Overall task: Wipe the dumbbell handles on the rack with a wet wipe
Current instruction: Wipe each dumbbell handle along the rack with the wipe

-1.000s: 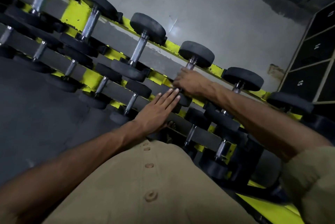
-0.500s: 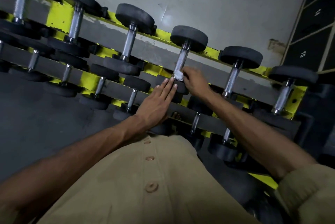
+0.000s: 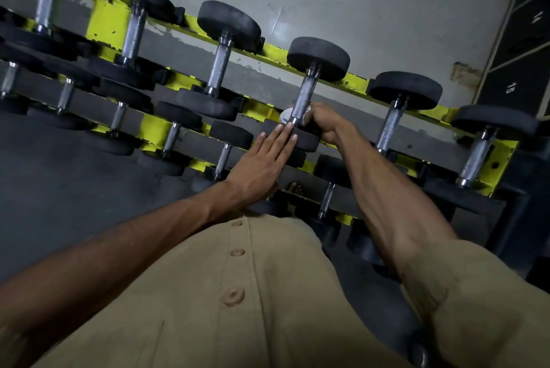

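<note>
A yellow and grey rack (image 3: 108, 22) holds rows of black dumbbells with knurled steel handles. My right hand (image 3: 326, 123) reaches under the lower end of one top-row handle (image 3: 303, 97) and pinches a white wet wipe (image 3: 286, 115) against it. The wipe shows on the left side of the handle, partly hidden behind it. My left hand (image 3: 262, 163) lies flat with straight fingers, the fingertips pressing the near black head (image 3: 306, 138) of that same dumbbell.
More dumbbells fill the top row, such as one handle to the left (image 3: 220, 67) and one to the right (image 3: 390, 126). A lower row (image 3: 171, 138) sits closer to me. Black numbered boxes (image 3: 518, 70) stand at the right, a grey wall behind the rack.
My right hand slid down the handle from its upper part to its lower end and turned under it, with the wipe now showing. My left hand stayed flat on the dumbbell head.
</note>
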